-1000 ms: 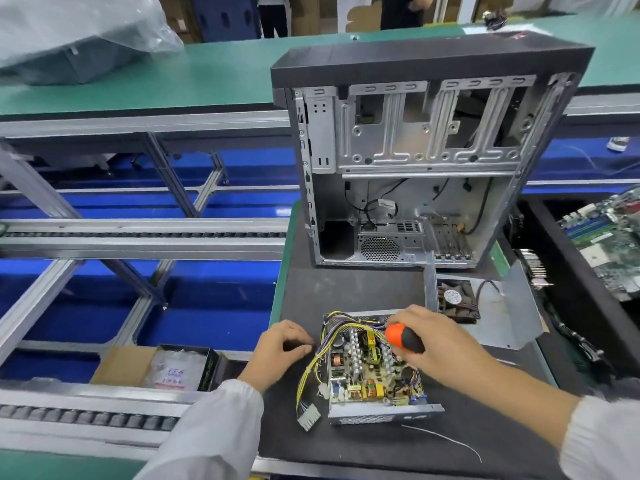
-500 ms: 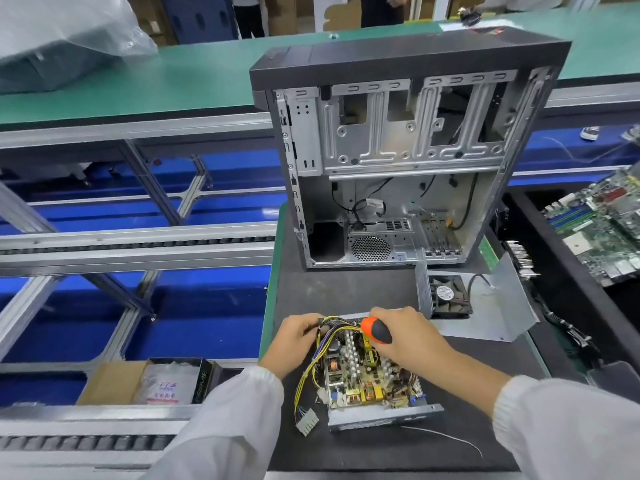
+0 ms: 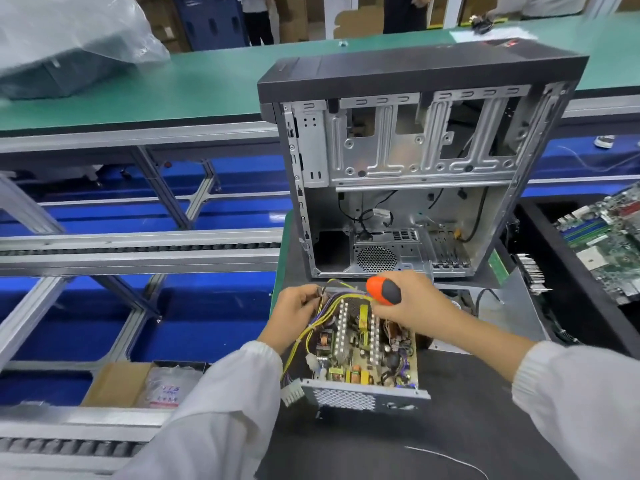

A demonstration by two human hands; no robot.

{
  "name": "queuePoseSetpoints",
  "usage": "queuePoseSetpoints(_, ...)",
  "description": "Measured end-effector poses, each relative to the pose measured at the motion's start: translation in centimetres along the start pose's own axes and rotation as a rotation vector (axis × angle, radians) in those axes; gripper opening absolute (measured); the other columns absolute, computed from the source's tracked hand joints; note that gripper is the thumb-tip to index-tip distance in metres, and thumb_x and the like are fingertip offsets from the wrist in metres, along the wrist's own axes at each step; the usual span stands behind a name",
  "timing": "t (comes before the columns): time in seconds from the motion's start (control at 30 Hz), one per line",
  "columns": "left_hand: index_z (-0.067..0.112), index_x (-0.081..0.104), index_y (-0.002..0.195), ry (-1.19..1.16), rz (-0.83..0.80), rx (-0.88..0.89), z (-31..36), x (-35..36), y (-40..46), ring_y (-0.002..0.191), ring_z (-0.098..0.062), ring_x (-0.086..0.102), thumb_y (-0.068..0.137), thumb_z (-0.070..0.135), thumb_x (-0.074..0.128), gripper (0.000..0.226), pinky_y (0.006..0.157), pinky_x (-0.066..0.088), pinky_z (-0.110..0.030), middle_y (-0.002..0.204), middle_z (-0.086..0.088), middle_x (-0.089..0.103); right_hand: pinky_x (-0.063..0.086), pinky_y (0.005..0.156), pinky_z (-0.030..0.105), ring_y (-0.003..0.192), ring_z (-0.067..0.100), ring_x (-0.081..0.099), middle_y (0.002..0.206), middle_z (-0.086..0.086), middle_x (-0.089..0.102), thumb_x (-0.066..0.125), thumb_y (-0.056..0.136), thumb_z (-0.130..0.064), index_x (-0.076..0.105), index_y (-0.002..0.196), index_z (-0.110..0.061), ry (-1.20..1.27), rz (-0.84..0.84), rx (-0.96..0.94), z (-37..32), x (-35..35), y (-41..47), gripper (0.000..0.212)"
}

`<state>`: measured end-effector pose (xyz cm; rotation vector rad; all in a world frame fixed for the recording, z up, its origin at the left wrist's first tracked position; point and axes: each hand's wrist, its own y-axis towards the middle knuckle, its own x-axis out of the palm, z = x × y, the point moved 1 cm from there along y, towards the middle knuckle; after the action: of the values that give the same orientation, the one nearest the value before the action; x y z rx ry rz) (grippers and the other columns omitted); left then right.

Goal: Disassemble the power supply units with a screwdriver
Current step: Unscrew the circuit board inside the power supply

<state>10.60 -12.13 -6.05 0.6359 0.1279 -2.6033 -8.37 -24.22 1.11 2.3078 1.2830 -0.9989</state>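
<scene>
Orange-handled screwdriver (image 3: 383,289) in right hand (image 3: 412,301); no legible labels.

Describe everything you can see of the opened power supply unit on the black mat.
The opened grey metal power supply unit lies flat on the black mat, lid off, its perforated end wall nearest the camera. Inside sits a circuit board with two pale finned heat sinks, yellow transformers and coils. Yellow and purple wires loop out left to a white connector. The left hand holds its far corner; the right hand holds an orange-and-black screwdriver over it.
</scene>
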Motion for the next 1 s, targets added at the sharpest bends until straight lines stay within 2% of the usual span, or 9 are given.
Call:
queuePoseSetpoints(0.1, -0.007, 0.069, 0.089, -0.055, -0.036, -0.006, 0.6, -1.0, 1.3, 0.069, -0.022, 0.063, 0.093, -0.003, 0.056, 0.014, 0.068, 0.053, -0.041, 0.077, -0.025, 0.068, 0.025, 0.047, 0.02, 0.045, 0.007, 0.03, 0.052, -0.009, 0.035, 0.072, 0.082, -0.021, 0.047, 0.067, -0.013, 0.152, -0.029, -0.024, -0.5, -1.7, 1.4, 0.03)
queuePoseSetpoints(0.2, 0.014, 0.07, 0.062, -0.128, -0.03, -0.086, 0.5, -0.9, 2.2, 0.05, -0.004, 0.054, 0.09, -0.004, 0.06, 0.035, 0.051, 0.045, -0.018, 0.054, 0.0, 0.061, 0.03, 0.043, 0.019, 0.043, 0.012, 0.037, 0.052, 0.002, 0.046, 0.071, 0.085, -0.027, 0.057, 0.084, -0.006, 0.277, -0.052, -0.011, -1.1, -3.1, 2.2, 0.026)
queuePoseSetpoints(0.27, 0.01, 0.069, 0.07, -0.15, 0.016, -0.128, 0.0, -0.3, 2.6, 0.06, -0.009, 0.058, 0.091, -0.002, 0.061, 0.026, 0.061, 0.048, -0.024, 0.062, -0.005, 0.064, 0.035, 0.041, 0.016, 0.039, 0.008, 0.045, 0.055, 0.001, 0.059, 0.071, 0.086, -0.026, 0.06, 0.093, -0.008, 0.374, -0.06, -0.012, -1.8, -3.5, 2.5, 0.022)
queuePoseSetpoints(0.33, -0.008, 0.068, 0.093, -0.169, 0.043, -0.12, -0.2, 0.1, 3.1, 0.09, -0.024, 0.062, 0.092, -0.001, 0.06, 0.01, 0.087, 0.049, -0.04, 0.092, -0.024, 0.069, 0.036, 0.039, 0.015, 0.039, 0.005, 0.046, 0.057, -0.001, 0.062, 0.071, 0.086, -0.021, 0.059, 0.097, -0.008, 0.466, -0.043, -0.022, -2.4, -4.0, 2.7, 0.02)
queuePoseSetpoints(0.37, -0.011, 0.066, 0.099, -0.174, 0.042, -0.105, -0.2, 0.1, 3.3, 0.094, -0.025, 0.062, 0.092, -0.001, 0.06, 0.013, 0.091, 0.048, -0.043, 0.099, -0.027, 0.069, 0.035, 0.039, 0.016, 0.039, 0.006, 0.045, 0.057, -0.001, 0.062, 0.071, 0.086, -0.02, 0.06, 0.097, -0.01, 0.505, -0.031, -0.022, -2.6, -4.3, 2.9, 0.019)
queuePoseSetpoints(0.5, 0.006, 0.07, 0.094, -0.243, 0.0, -0.081, 0.1, 0.2, 3.8, 0.08, -0.008, 0.069, 0.094, -0.002, 0.056, 0.016, 0.074, 0.054, -0.022, 0.086, -0.002, 0.074, 0.038, 0.041, 0.019, 0.04, 0.008, 0.044, 0.058, 0.002, 0.061, 0.07, 0.087, -0.02, 0.058, 0.097, -0.001, 0.534, -0.027, -0.055, -3.5, -5.1, 3.3, 0.025)
queuePoseSetpoints(0.83, 0.024, 0.069, 0.087, -0.22, 0.108, -0.021, -0.3, 0.8, 4.1, 0.084, -0.01, 0.068, 0.096, 0.002, 0.054, 0.028, 0.078, 0.054, -0.032, 0.083, 0.009, 0.073, 0.038, 0.041, 0.017, 0.04, 0.005, 0.046, 0.057, 0.0, 0.057, 0.069, 0.087, -0.016, 0.059, 0.096, -0.001, 0.453, 0.027, -0.133, -5.0, -6.3, 3.9, 0.02)
queuePoseSetpoints(0.93, 0.024, 0.069, 0.09, -0.204, 0.177, -0.029, -0.7, 0.8, 3.9, 0.091, -0.02, 0.069, 0.097, 0.006, 0.055, 0.024, 0.086, 0.055, -0.042, 0.09, 0.0, 0.074, 0.039, 0.045, 0.013, 0.042, 0.002, 0.048, 0.055, -0.008, 0.056, 0.069, 0.087, -0.013, 0.059, 0.094, -0.005, 0.411, 0.009, -0.174, -5.1, -6.4, 4.1, 0.014)
queuePoseSetpoints(1.0, 0.018, 0.069, 0.097, -0.188, 0.181, -0.033, -0.8, 0.8, 3.8, 0.095, -0.021, 0.068, 0.097, 0.004, 0.054, 0.02, 0.09, 0.054, -0.041, 0.095, -0.005, 0.073, 0.039, 0.047, 0.014, 0.045, 0.003, 0.046, 0.058, -0.008, 0.055, 0.069, 0.087, -0.013, 0.059, 0.094, -0.006, 0.355, -0.016, -0.188, -5.2, -6.2, 4.2, 0.014)
